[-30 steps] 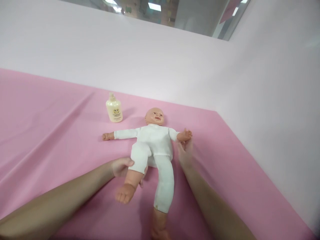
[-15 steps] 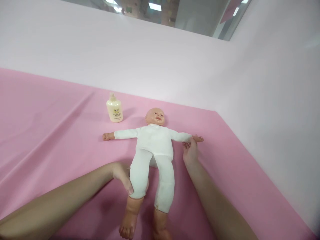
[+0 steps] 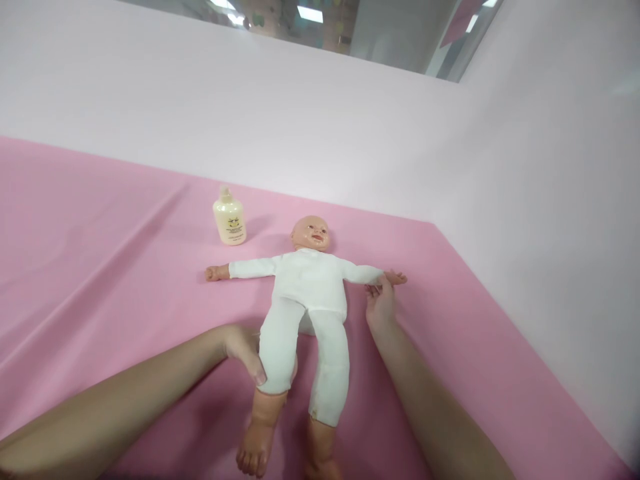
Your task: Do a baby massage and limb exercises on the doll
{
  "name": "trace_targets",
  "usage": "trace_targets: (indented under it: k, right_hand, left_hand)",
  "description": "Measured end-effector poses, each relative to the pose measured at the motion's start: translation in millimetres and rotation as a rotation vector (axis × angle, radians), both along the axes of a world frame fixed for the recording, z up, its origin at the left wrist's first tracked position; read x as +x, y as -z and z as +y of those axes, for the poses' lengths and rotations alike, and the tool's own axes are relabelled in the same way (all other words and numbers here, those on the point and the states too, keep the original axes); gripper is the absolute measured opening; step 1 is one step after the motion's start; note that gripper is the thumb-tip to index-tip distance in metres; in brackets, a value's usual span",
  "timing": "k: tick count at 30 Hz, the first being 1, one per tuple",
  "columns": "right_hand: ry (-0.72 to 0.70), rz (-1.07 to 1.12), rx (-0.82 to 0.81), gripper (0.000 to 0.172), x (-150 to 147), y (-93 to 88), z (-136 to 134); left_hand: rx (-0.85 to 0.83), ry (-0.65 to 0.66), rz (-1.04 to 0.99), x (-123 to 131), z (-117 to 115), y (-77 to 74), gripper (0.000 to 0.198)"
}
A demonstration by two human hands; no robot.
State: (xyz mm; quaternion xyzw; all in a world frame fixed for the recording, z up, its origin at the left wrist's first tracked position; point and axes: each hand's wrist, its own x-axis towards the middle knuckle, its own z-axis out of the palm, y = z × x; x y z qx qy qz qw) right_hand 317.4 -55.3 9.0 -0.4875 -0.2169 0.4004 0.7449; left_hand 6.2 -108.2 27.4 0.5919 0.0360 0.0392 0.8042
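Note:
A baby doll (image 3: 310,283) in a white cloth body lies on its back, head away from me and arms spread wide. My left hand (image 3: 246,350) is wrapped round the doll's leg on the left, just above the bare foot. Its thumb shows on the near side, while most of its fingers are hidden under the leg. At the doll's arm on the right, my right hand (image 3: 382,300) pinches the end of the sleeve by the wrist, several fingers curled below it.
A pale yellow pump bottle (image 3: 230,220) stands left of the doll's head. Pink sheeting (image 3: 125,267) with creases at the left covers the surface. White walls (image 3: 280,127) rise behind and at the right, with a window (image 3: 310,30) above.
The doll's foot on the left has shifted very slightly left, with my left hand still round that leg. Otherwise the scene looks the same.

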Motion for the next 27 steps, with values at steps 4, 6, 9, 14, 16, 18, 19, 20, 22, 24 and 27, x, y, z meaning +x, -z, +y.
trace_targets:
  k: [4, 6, 9, 14, 16, 18, 19, 20, 22, 24, 27]
  right_hand:
    - [0.011, -0.06, -0.002, 0.073, -7.8, -5.1, -5.6]
    - [0.003, -0.142, 0.012, 0.074, -12.0, -9.2, -9.9]
    - [-0.002, -0.312, 0.072, 0.074, -17.1, -15.0, -15.4]
    - [-0.042, -0.573, 0.261, 0.07, -22.7, -10.6, -18.1]
    - [-0.082, -0.666, 0.309, 0.061, -25.0, -5.6, -19.9]
    - [-0.124, -0.801, 0.332, 0.049, -27.0, -3.1, -23.9]
    - [-0.141, -0.875, 0.34, 0.044, -27.9, -3.3, -26.5]
    - [-0.153, -0.945, 0.352, 0.04, -28.6, -4.5, -29.2]
    - [-0.174, -1.056, 0.386, 0.035, -29.6, -8.4, -33.9]
    - [-0.177, -1.127, 0.43, 0.034, -30.4, -11.8, -36.3]
    - [-0.171, -1.218, 0.477, 0.033, -31.9, -12.8, -36.0]
  left_hand:
    - [-0.188, 0.03, -0.087, 0.7, 2.4, 7.1, 0.055]
    - [-0.222, -0.065, -0.168, 0.9, 2.8, 11.3, 0.053]
    - [-0.249, -0.171, -0.228, 2.2, 2.5, 15.2, 0.052]
    - [-0.34, -0.269, -0.239, 4.9, 4.1, 18.4, 0.053]
    - [-0.371, -0.274, -0.247, 4.9, 6.8, 20.3, 0.053]
    - [-0.384, -0.275, -0.242, 4.1, 9.9, 21.9, 0.055]
    - [-0.387, -0.284, -0.238, 3.5, 11.3, 22.4, 0.055]
    - [-0.389, -0.299, -0.231, 2.8, 12.5, 22.7, 0.054]
    - [-0.39, -0.322, -0.214, 1.5, 14.1, 22.5, 0.053]
    - [-0.388, -0.337, -0.197, 0.7, 14.7, 21.9, 0.053]
    - [-0.387, -0.348, -0.166, 1.2, 14.5, 20.6, 0.053]
